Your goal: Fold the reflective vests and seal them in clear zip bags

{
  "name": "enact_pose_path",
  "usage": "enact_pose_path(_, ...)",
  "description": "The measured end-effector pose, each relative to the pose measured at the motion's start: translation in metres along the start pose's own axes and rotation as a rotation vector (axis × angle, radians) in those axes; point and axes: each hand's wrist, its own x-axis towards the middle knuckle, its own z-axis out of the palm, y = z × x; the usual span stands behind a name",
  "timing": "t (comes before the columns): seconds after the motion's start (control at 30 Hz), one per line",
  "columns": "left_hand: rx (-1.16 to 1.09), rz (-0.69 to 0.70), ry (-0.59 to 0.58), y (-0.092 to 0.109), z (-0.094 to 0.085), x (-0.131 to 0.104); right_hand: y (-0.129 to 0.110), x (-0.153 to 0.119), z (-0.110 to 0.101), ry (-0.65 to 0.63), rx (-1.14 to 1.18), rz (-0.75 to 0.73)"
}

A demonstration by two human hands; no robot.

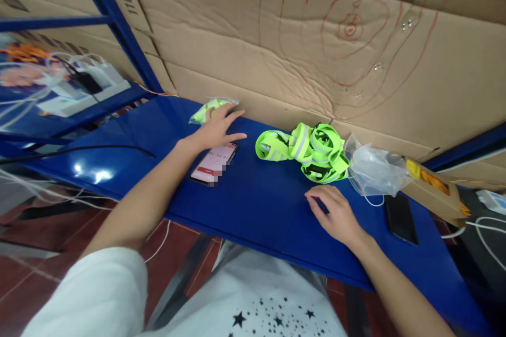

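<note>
My left hand (pixel 219 127) reaches over the back left of the table with its fingers spread. Just behind it lies a clear plastic bag (pixel 203 112) with neon-yellow straps inside; whether my fingertips touch it is hard to tell. Below that hand a phone (pixel 211 164) with a lit timer screen lies flat. My right hand (pixel 331 212) rests low over the table, thumb and fingertips curled together; anything between them is too small to make out. In front of it sits a heap of neon-yellow reflective straps (pixel 316 148) with grey stripes and black buckles.
Right of the straps are crumpled clear plastic bags (pixel 375 168), a dark phone (pixel 401 218) and a cardboard box (pixel 438 192). A cardboard wall (pixel 237 52) backs the blue table (pixel 253 210). At left, a power strip (pixel 85 89) with cables sits on a blue shelf.
</note>
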Motion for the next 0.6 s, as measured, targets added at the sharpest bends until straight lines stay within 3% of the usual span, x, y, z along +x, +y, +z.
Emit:
enact_pose_path(0.07, -0.058, 0.131, 0.006, 0.023, 0.009, 0.002, 0.001, 0.0, 0.002, -0.037, 0.018, -0.002)
enact_pose_path(0.2, -0.019, 0.316, -0.114, 0.084, 0.025, 0.012, 0.003, -0.001, 0.008, -0.109, 0.056, 0.011)
enact_pose_path(0.37, 0.109, 0.424, -0.228, 0.158, 0.028, 0.063, 0.002, -0.001, 0.01, -0.198, 0.053, 0.027)
enact_pose_path(0.47, -0.007, 0.456, -0.357, 0.179, 0.021, 0.105, 0.0, 0.0, 0.006, -0.209, 0.039, 0.024)
enact_pose_path(0.6, -0.077, 0.494, -0.494, 0.178, 0.005, 0.139, -0.001, 0.001, 0.003, -0.245, 0.008, 0.03)
